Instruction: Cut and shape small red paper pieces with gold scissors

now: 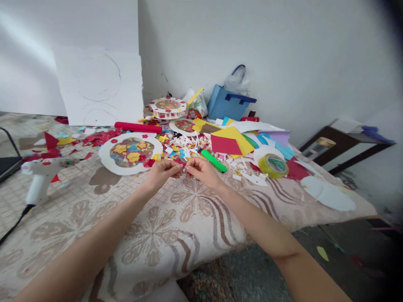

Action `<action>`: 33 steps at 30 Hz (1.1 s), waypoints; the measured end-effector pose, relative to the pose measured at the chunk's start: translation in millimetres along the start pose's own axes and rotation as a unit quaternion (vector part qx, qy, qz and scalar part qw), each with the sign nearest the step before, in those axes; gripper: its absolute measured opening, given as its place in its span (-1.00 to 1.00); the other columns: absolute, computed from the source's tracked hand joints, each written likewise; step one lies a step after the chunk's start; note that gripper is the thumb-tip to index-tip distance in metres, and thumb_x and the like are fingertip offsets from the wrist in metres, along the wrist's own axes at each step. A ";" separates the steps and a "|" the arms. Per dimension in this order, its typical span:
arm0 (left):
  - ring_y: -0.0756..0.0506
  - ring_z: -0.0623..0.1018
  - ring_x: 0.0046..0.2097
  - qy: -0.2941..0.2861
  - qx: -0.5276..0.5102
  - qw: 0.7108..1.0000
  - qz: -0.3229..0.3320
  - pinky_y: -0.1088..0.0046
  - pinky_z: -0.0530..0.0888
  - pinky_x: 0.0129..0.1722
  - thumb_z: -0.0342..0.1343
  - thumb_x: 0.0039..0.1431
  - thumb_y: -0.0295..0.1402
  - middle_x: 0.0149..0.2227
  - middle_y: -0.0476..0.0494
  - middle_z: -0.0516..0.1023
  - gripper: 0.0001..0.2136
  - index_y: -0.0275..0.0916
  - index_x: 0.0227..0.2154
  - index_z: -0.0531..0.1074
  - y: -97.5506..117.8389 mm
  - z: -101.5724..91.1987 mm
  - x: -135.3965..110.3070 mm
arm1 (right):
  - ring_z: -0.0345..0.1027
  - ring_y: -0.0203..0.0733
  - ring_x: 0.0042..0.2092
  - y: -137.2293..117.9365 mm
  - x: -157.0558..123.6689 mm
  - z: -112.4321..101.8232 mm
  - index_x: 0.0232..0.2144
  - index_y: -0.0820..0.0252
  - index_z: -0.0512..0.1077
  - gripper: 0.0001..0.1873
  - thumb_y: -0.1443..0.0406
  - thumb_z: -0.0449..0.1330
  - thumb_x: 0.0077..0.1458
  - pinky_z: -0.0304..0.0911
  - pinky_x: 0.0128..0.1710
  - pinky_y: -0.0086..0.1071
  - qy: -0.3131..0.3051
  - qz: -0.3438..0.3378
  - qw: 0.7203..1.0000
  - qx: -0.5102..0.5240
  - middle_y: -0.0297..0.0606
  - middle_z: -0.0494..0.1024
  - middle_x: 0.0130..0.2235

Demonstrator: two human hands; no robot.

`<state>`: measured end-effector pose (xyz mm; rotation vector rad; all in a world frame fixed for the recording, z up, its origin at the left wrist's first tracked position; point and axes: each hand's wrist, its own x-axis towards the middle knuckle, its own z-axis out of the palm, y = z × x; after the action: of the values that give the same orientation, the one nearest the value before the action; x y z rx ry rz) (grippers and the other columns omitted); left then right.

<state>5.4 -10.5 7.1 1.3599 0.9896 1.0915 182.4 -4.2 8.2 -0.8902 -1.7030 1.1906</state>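
My left hand [163, 171] and my right hand [201, 170] meet over the front of the table, thumbs and fingers pinched and nearly touching. Something small may be between the fingertips, but it is too tiny to make out; a bit of red shows just behind them. To the left of my left hand lies a white ring-shaped piece [108, 161] with a clear middle carrying yellow, blue and red paper flowers. A green marker-like stick [214, 161] rests just beyond my right hand. Scattered paper scraps [185, 144] spread behind both hands.
A white glue gun [39, 180] with a black cord stands at left. Coloured paper sheets [231, 142], a yellow tape roll [273, 166] and a white oval piece [327, 193] lie at right. Farther back are a red roll [138, 127], a round decorated piece [168, 105] and a blue bag [226, 102].
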 end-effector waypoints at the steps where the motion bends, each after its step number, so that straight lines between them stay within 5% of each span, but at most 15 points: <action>1: 0.01 0.49 -0.47 0.001 -0.009 1.000 -0.008 0.46 0.46 -0.38 0.24 -0.06 -0.17 -0.51 -0.09 0.55 -0.75 -0.29 -0.52 0.51 -0.3 0.3 0.2 | 0.31 -0.35 -0.46 0.4 -0.2 -0.2 -0.44 0.19 0.31 -0.77 0.15 0.18 0.04 0.26 -0.42 -0.44 0.002 -0.010 1.000 -0.013 -0.39 0.38 -0.50; 24: 0.01 0.50 -0.48 -0.037 -0.025 0.998 -0.042 0.49 0.45 -0.40 0.27 -0.08 -0.23 -0.52 -0.10 0.56 -0.79 -0.29 -0.48 0.51 -2.3 1.3 -0.2 | 0.25 -0.38 -0.50 1.5 0.7 1.4 -0.38 0.19 0.35 -0.86 0.24 0.16 0.01 0.22 -0.48 -0.47 -0.001 0.021 1.000 0.019 -0.39 0.38 -0.46; 28: 0.00 0.51 -0.47 -0.034 -0.037 0.997 -0.062 0.48 0.47 -0.39 0.29 -0.12 -0.20 -0.52 -0.11 0.57 -0.76 -0.30 -0.48 0.51 -4.2 1.0 0.6 | 0.28 -0.33 -0.43 2.7 -1.5 1.9 -0.36 0.19 0.37 -0.91 0.30 0.11 0.06 0.23 -0.42 -0.44 0.027 -0.039 0.995 -0.085 -0.33 0.41 -0.40; 33: 0.00 0.53 -0.43 -0.034 -0.105 0.990 -0.092 0.47 0.48 -0.36 0.31 -0.14 -0.24 -0.43 -0.15 0.59 -0.75 -0.33 -0.45 0.50 -7.5 0.6 0.5 | 0.33 -0.21 -0.25 5.4 -5.2 1.8 -0.32 0.16 0.40 -0.86 0.39 0.04 0.11 0.25 -0.25 -0.37 0.051 -0.165 0.951 -0.257 -0.23 0.45 -0.30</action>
<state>6.2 -9.6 -0.3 1.1059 0.9045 0.9735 183.2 -7.9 1.5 -0.9000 -2.0164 0.4740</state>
